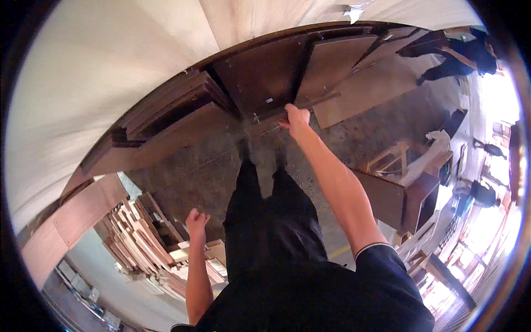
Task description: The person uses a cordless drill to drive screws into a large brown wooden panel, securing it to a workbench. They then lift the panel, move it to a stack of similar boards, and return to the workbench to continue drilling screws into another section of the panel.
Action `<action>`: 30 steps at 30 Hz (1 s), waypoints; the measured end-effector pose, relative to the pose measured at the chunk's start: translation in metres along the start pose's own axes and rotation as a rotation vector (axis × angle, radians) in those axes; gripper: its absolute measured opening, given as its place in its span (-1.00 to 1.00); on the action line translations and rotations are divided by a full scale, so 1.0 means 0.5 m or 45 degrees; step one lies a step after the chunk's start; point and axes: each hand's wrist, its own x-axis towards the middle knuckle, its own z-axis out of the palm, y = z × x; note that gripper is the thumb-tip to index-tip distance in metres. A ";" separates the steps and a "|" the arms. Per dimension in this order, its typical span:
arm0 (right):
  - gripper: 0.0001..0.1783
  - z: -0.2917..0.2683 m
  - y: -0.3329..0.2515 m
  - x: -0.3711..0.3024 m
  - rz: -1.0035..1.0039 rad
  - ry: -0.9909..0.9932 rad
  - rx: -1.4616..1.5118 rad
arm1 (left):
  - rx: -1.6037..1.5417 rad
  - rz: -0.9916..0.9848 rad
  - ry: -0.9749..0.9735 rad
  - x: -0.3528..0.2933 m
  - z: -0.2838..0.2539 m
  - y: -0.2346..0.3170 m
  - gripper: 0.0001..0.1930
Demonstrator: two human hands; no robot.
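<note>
My right hand point(297, 120) is stretched forward with its fingers closed. In the picture it overlaps the lower right corner of a dark brown panel point(264, 72). What lies between those fingers, if anything, is hidden, and I cannot tell whether they touch the panel. My left hand point(197, 222) hangs low at my left side, its fingers loosely bent and apart, nothing visible in it. Beyond it, to the left, lies a pile of pale wood strips point(138, 238). A lighter brown panel point(334, 61) leans to the right of the dark one.
Stacked brown boards point(171, 108) stand at the front left. A flat brown sheet point(370, 91) lies at the front right. To my right is a dark wooden box-like piece point(395, 199) with a pale wooden frame point(390, 160) beside it. Another person point(459, 58) is at the far right.
</note>
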 end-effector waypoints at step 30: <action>-0.71 0.229 -0.201 0.089 -0.153 -0.201 -0.525 | 0.201 -0.033 -0.179 0.008 -0.027 0.071 -0.69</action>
